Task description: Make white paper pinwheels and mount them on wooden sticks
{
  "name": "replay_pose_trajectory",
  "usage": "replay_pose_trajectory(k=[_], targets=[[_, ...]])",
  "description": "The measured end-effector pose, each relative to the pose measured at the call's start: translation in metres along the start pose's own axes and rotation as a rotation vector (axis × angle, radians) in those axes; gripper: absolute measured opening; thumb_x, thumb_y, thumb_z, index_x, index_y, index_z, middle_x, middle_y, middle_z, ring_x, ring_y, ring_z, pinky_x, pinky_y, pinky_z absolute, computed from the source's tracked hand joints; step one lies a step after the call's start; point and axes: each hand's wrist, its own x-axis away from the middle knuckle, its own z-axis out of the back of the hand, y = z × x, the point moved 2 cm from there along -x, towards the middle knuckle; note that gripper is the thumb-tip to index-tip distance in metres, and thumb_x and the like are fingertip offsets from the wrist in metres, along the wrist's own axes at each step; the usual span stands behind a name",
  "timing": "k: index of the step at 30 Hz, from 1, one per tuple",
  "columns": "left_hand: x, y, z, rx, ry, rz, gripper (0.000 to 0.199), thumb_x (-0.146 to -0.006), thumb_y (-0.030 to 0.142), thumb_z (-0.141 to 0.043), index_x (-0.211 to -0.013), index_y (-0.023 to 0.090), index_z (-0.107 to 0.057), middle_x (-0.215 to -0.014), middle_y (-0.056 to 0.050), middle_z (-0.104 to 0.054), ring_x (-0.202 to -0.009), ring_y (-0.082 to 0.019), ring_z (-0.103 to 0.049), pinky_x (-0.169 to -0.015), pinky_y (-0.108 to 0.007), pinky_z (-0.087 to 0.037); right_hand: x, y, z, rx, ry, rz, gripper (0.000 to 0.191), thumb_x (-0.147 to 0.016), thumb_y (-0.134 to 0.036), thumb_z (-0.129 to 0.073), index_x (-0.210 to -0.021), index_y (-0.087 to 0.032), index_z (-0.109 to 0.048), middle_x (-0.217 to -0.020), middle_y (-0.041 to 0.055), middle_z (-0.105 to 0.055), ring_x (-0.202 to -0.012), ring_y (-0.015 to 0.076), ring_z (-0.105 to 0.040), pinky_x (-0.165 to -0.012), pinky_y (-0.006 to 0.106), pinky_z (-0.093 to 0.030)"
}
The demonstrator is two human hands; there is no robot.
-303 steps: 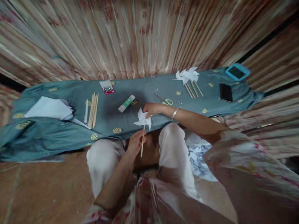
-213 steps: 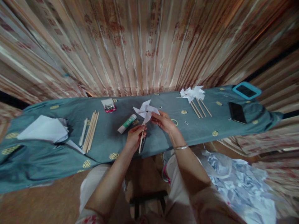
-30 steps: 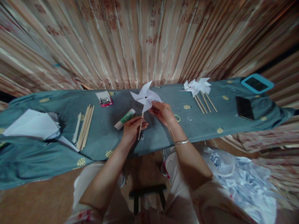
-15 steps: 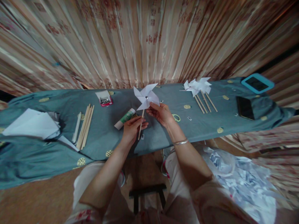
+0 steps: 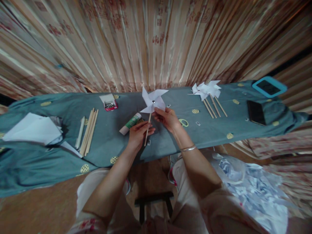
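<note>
Between my hands a white paper pinwheel (image 5: pixel 152 97) stands tilted on a thin wooden stick (image 5: pixel 146 136), a shiny pin at its centre. The fingers of my left hand (image 5: pixel 137 132) are closed round the stick below the paper. My right hand (image 5: pixel 168 119) pinches a lower blade between thumb and fingers. A green and white glue stick (image 5: pixel 131 123) lies against the far side of my left hand. Beside my right wrist shows a pale green ring (image 5: pixel 187 123), its remainder hidden.
On the cloth-covered table (image 5: pixel 107 130) are an open box of metal pins (image 5: pixel 110 104), wooden sticks (image 5: pixel 89 133), a white rod (image 5: pixel 80 133) and paper sheets (image 5: pixel 31 130). Finished pinwheels (image 5: pixel 207 91), a phone (image 5: pixel 255 112) and a blue-framed device (image 5: pixel 269 87) lie right. A bag of crumpled paper (image 5: pixel 258 188) sits below.
The pinwheel's blades have turned around the pin, and my right fingers are now on a lower blade. My left hand keeps its grip on the stick, almost unmoved.
</note>
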Motion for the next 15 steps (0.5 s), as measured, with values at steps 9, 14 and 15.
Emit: replay_pose_trajectory(k=[9,14,15], targets=[[0.002,0.0,-0.002,0.01,0.02,0.005,0.019,-0.064,0.016,-0.083,-0.078,0.011,-0.072,-0.069,-0.004,-0.073,-0.059,-0.018,-0.072,-0.059,-0.027,-0.059,0.0,0.001,0.001,0.158,0.006,0.071,0.038,-0.053,-0.047,-0.091,-0.065,-0.018,-0.071,-0.061,-0.0025,-0.071,-0.046,0.0056,-0.054,-0.048,0.018,-0.044],[0.001,0.001,-0.001,-0.002,0.003,-0.003,0.022,-0.064,0.019,-0.085,-0.08,0.011,-0.072,-0.072,-0.005,-0.073,-0.062,-0.019,-0.073,-0.061,-0.028,-0.059,-0.003,-0.003,0.009,0.171,0.005,0.095,0.038,-0.06,-0.053,-0.086,-0.07,-0.02,-0.072,-0.068,-0.0015,-0.073,-0.053,0.0076,-0.058,-0.052,0.02,-0.045],[0.001,0.001,0.0,-0.011,0.0,-0.002,0.023,-0.064,0.02,-0.086,-0.081,0.011,-0.073,-0.073,-0.005,-0.073,-0.063,-0.019,-0.073,-0.062,-0.029,-0.06,-0.004,-0.004,0.01,0.167,0.008,0.1,0.037,-0.064,-0.054,-0.084,-0.071,-0.02,-0.072,-0.069,-0.0012,-0.074,-0.054,0.0082,-0.059,-0.052,0.02,-0.045]])
